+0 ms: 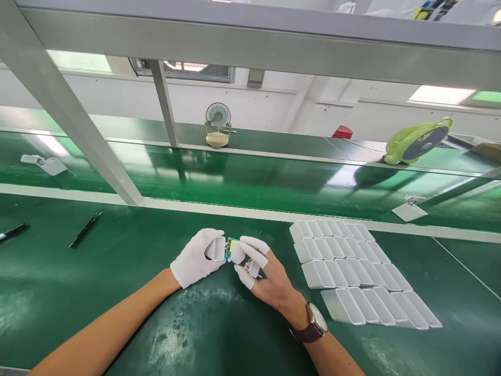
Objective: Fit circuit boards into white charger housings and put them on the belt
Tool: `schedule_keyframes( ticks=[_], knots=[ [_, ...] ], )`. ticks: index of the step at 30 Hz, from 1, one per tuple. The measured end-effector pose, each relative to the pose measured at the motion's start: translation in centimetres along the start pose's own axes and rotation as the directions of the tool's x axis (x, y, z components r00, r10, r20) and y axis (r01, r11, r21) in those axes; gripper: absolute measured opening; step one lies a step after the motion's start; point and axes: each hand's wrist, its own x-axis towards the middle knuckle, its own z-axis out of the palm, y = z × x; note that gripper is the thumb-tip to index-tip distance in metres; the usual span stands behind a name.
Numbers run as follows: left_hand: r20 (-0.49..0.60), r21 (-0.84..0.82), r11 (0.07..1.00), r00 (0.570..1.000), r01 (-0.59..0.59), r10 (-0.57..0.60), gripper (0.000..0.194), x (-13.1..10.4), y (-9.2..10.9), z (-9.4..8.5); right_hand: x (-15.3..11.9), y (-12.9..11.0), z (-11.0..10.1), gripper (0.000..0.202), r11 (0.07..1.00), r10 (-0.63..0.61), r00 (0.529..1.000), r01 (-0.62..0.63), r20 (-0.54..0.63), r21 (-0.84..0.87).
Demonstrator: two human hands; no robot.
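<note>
My gloved left hand (199,258) is closed around a small white plastic housing (216,248), its open end facing right. Close to that opening sits a green circuit board (228,249) with a yellow part on it. My right hand (263,265), with white finger covers on several fingers, grips the board's white end piece (237,253). A small white part with thin dark and red wires (252,268) hangs under those fingers. Whether the board's edge is inside the housing I cannot tell.
Rows of open white housings (348,271) stand to the right. A black pen-like tool (85,230) and another dark tool (13,232) lie left. Beyond the pale ledge (235,210) are a small fan (218,122), a green fan (417,141) and white assemblies (409,211). A metal post (86,115) slants at left.
</note>
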Motion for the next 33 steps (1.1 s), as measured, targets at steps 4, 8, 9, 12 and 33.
schedule_keyframes(
  ticks=[4, 8, 9, 12, 33],
  knots=[
    [0.005, 0.030, 0.997, 0.997, -0.073, 0.073, 0.064, -0.1, -0.2, 0.1, 0.0, -0.3, 0.1, 0.058, 0.999, 0.041, 0.997, -0.041, 0.073, 0.002],
    [0.007, 0.022, 0.995, 0.995, -0.102, 0.102, 0.064, -0.2, -0.1, 0.3, -0.2, -0.2, 0.2, 0.057, 0.996, 0.083, 0.987, -0.084, 0.141, 0.005],
    [0.008, 0.023, 0.994, 0.995, -0.105, 0.104, 0.063, -0.2, 0.0, 0.3, -0.2, -0.1, 0.3, 0.057, 0.996, 0.083, 0.985, -0.085, 0.154, 0.003],
    [-0.005, 0.032, 0.992, 0.993, -0.120, 0.120, 0.057, -0.2, 0.3, 0.5, -0.2, -0.1, 0.5, 0.058, 0.997, 0.074, 0.982, -0.072, 0.175, -0.016],
    [0.013, 0.050, 0.995, 0.996, -0.084, 0.084, 0.057, -0.7, -0.2, 1.1, 0.1, -0.4, 0.9, 0.060, 0.991, 0.085, 0.977, -0.062, 0.194, -0.120]
  ],
)
